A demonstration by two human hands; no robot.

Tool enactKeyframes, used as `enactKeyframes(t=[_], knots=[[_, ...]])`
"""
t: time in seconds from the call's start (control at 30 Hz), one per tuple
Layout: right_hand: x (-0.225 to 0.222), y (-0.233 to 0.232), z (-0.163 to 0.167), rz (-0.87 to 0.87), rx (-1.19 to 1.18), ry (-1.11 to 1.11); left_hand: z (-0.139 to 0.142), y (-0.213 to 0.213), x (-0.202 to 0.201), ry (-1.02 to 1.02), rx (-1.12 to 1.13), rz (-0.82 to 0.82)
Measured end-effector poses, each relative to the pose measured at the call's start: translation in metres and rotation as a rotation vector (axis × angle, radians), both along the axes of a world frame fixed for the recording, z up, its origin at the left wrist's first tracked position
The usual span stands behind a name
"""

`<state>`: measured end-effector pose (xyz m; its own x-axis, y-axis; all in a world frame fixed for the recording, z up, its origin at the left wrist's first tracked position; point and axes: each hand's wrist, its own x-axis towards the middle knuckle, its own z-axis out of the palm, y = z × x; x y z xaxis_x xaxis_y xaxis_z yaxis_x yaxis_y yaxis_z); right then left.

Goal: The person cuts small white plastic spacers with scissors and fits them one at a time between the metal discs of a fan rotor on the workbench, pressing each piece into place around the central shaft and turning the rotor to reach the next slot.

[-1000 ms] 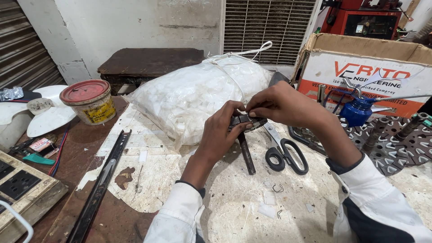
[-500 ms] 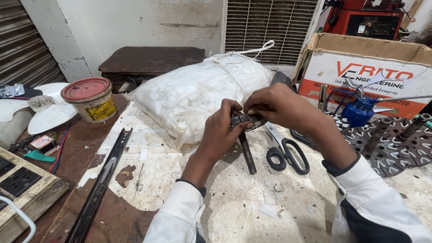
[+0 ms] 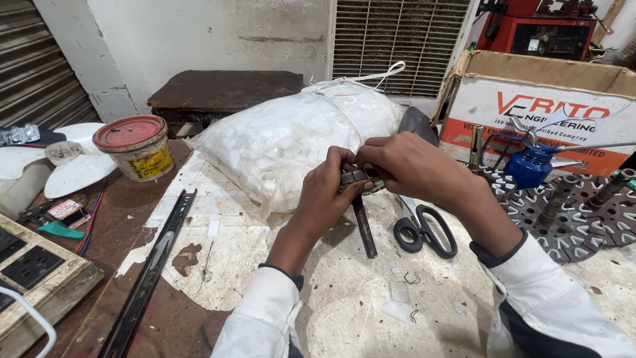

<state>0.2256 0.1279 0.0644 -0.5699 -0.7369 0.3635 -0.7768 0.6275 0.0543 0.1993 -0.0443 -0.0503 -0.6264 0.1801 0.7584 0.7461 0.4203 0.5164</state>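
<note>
My left hand (image 3: 324,195) and my right hand (image 3: 411,169) meet above the workbench, both closed on a small dark metal part (image 3: 356,178) held between the fingertips. A dark metal rod (image 3: 364,227) lies on the bench just below the hands. Black-handled scissors (image 3: 424,229) rest right of the rod, under my right wrist. Directly behind the hands sits a large tied plastic bag (image 3: 285,139) stuffed with white pieces.
A long black metal rail (image 3: 156,265) lies at the left. A red-lidded tub (image 3: 136,147), a switchboard (image 3: 33,272) and a white fan blade (image 3: 73,169) occupy the left side. A cardboard box (image 3: 550,99), blue oil can (image 3: 530,166) and perforated metal discs (image 3: 570,212) are at the right.
Both hands have stayed on the small metal part, with only slight finger movement. Nothing else has shifted.
</note>
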Motion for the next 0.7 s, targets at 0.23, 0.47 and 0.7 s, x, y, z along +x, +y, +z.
enactKeyframes(t=[0.23, 0.47, 0.7], knots=[[-0.005, 0.005, -0.001, 0.024, -0.016, -0.013, 0.002, 0.002, 0.001, -0.026, 0.002, -0.002], [-0.005, 0.011, 0.006, 0.110, 0.010, -0.032, 0.004, 0.003, -0.001, -0.101, -0.033, -0.013], [-0.006, 0.015, 0.002, 0.125, -0.019, 0.011, 0.001, 0.001, -0.002, -0.061, -0.006, -0.045]])
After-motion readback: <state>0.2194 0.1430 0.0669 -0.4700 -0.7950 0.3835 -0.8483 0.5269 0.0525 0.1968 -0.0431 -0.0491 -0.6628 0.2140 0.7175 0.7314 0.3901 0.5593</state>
